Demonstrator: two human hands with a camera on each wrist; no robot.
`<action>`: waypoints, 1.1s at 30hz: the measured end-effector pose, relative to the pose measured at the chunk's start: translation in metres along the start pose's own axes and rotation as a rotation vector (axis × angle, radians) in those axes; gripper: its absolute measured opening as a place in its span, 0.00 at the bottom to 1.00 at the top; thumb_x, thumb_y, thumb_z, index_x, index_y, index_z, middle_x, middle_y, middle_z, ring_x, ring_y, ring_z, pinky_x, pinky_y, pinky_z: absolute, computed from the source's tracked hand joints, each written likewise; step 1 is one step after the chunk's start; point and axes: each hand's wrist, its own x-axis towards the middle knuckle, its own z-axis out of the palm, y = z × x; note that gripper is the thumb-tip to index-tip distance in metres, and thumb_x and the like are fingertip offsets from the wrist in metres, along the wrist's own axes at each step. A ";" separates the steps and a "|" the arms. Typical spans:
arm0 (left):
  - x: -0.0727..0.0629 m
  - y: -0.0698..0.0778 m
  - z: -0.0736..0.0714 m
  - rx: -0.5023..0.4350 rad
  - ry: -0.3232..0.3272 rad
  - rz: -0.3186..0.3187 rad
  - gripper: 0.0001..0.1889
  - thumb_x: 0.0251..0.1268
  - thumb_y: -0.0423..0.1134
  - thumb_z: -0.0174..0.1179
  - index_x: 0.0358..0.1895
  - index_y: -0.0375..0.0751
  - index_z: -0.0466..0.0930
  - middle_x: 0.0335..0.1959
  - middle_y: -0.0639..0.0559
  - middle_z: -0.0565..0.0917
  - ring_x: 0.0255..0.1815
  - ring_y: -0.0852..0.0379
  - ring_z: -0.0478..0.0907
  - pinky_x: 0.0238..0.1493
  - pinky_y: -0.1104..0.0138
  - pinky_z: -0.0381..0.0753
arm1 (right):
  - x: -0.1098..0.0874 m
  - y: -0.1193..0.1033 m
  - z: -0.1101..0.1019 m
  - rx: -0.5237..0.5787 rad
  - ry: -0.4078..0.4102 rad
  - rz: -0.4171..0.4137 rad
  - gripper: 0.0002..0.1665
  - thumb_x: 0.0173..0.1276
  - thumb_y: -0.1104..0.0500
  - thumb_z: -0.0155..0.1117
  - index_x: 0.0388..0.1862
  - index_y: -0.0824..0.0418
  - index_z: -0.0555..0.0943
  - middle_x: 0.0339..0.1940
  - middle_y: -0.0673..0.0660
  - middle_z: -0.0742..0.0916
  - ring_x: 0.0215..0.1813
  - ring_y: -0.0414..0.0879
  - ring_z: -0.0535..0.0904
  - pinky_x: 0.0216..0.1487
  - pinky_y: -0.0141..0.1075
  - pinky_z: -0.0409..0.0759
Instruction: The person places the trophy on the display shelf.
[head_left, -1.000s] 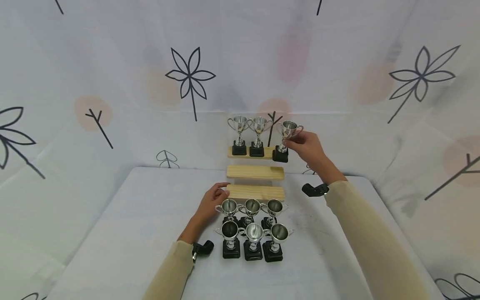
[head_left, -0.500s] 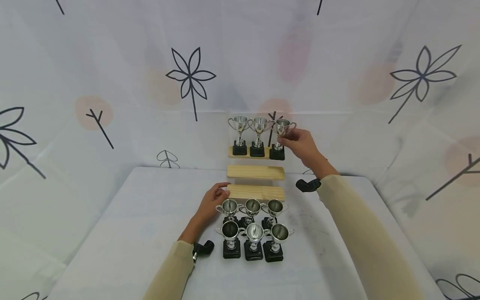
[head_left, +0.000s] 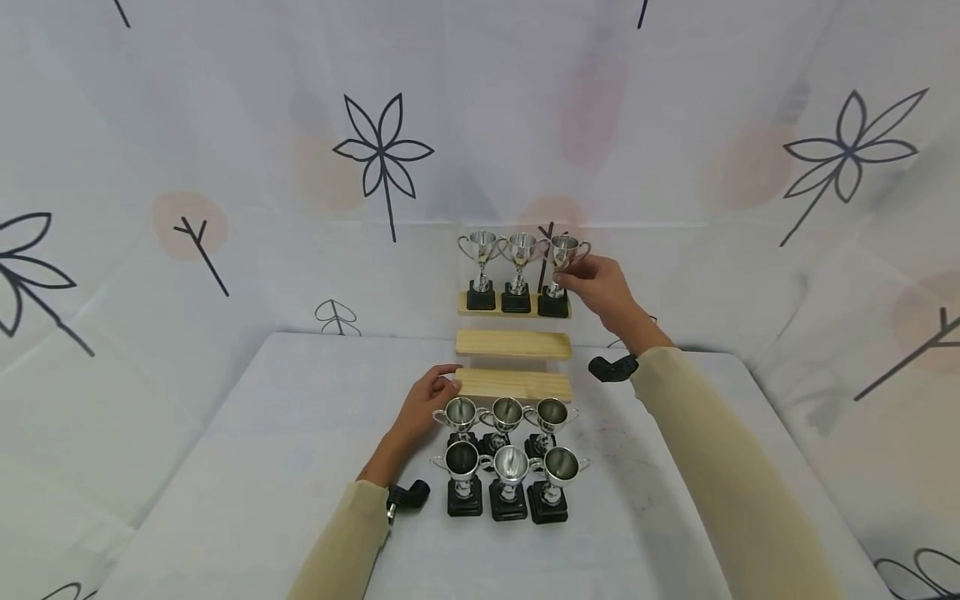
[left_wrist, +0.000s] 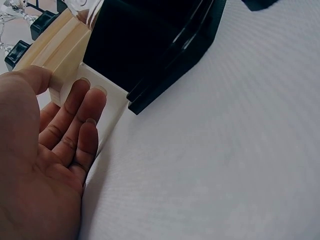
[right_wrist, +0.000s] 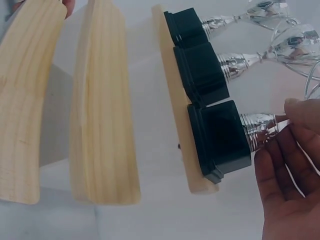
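On the top wooden step (head_left: pixel 462 307) of a three-step stand, my right hand (head_left: pixel 603 292) pinches the stem of a small silver trophy (head_left: pixel 564 249) with a black base. In the right wrist view that base (right_wrist: pixel 227 137) sits at the step's near end, beside the base of the middle trophy (right_wrist: pixel 205 72). A third trophy (head_left: pixel 481 247) stands upright at the far left of the row. My left hand (head_left: pixel 416 408) holds the left end of the lowest wooden step (head_left: pixel 513 383), thumb on the wood and fingers against the white support (left_wrist: pixel 110 92).
The middle wooden step (head_left: pixel 513 343) carries nothing. In front of the stand, several more trophies (head_left: pixel 510 467) stand in two rows on the white table (head_left: pixel 300 467). One black base (left_wrist: pixel 155 40) is close beside my left fingers. A patterned cloth (head_left: pixel 480 125) hangs behind.
My right hand has moved left with its trophy, from beyond the right end of the top step onto it, next to the middle trophy. My left hand has stayed still.
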 end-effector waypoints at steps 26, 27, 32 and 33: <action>0.000 -0.002 0.001 0.008 0.003 -0.001 0.21 0.83 0.45 0.59 0.72 0.45 0.77 0.38 0.50 0.90 0.39 0.57 0.85 0.46 0.64 0.78 | -0.040 0.029 -0.004 0.226 0.155 -0.141 0.32 0.77 0.58 0.69 0.74 0.68 0.72 0.69 0.66 0.80 0.72 0.54 0.75 0.70 0.34 0.74; 0.000 -0.002 0.000 0.010 -0.001 0.000 0.22 0.83 0.46 0.59 0.72 0.45 0.77 0.38 0.51 0.90 0.39 0.57 0.86 0.46 0.63 0.78 | -0.045 0.030 -0.005 0.225 0.162 -0.152 0.32 0.77 0.59 0.69 0.73 0.69 0.72 0.69 0.67 0.80 0.72 0.55 0.75 0.69 0.31 0.74; 0.000 -0.001 0.000 0.002 -0.003 0.006 0.22 0.83 0.46 0.58 0.73 0.46 0.76 0.39 0.50 0.90 0.40 0.56 0.86 0.46 0.63 0.78 | -0.066 0.034 -0.009 0.219 0.192 -0.194 0.29 0.76 0.64 0.68 0.71 0.72 0.72 0.66 0.67 0.80 0.71 0.51 0.76 0.67 0.25 0.72; 0.000 -0.001 0.000 -0.004 -0.002 0.008 0.22 0.83 0.46 0.58 0.73 0.45 0.76 0.39 0.49 0.90 0.40 0.56 0.86 0.46 0.63 0.78 | -0.069 0.036 -0.010 0.223 0.192 -0.202 0.29 0.76 0.64 0.68 0.72 0.71 0.72 0.66 0.66 0.80 0.70 0.50 0.76 0.66 0.25 0.73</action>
